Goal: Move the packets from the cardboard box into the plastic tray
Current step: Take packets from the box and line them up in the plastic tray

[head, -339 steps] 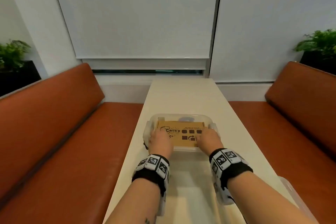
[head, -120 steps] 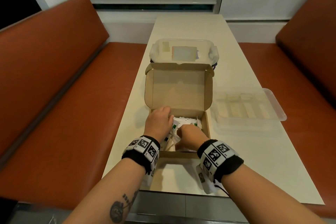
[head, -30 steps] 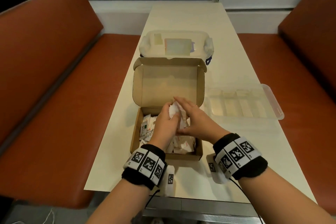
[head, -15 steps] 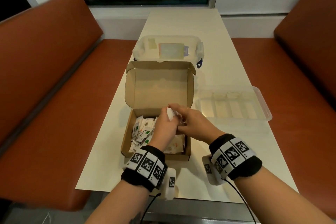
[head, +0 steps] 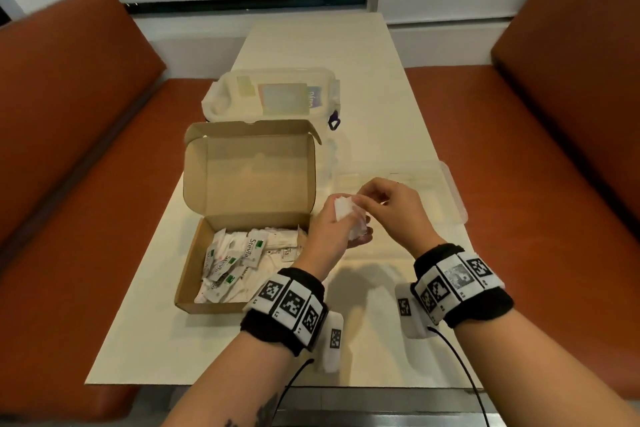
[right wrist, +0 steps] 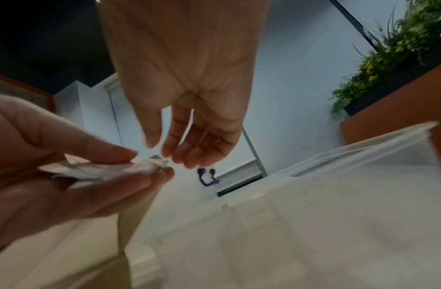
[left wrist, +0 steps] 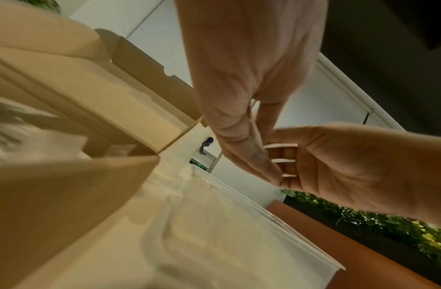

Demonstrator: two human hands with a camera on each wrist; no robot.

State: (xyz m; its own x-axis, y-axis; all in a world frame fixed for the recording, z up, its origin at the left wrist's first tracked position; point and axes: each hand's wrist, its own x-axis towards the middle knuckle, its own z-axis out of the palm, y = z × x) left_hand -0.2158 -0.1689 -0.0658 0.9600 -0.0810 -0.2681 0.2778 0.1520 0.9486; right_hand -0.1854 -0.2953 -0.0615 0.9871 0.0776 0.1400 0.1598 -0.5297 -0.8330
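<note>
A left hand [head: 329, 229] grips a bunch of small white paper packets [head: 346, 215] beside the open brown cardboard box [head: 242, 218] of more packets, while the right hand [head: 391, 208], fingers loosely curled at their tips, partly hides the clear plastic tray [head: 453, 191]; whether it pinches one is unclear.

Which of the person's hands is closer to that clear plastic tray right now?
The right hand: it hovers over the plastic tray's near left part. The left hand, holding packets, sits between the cardboard box and the tray.
</note>
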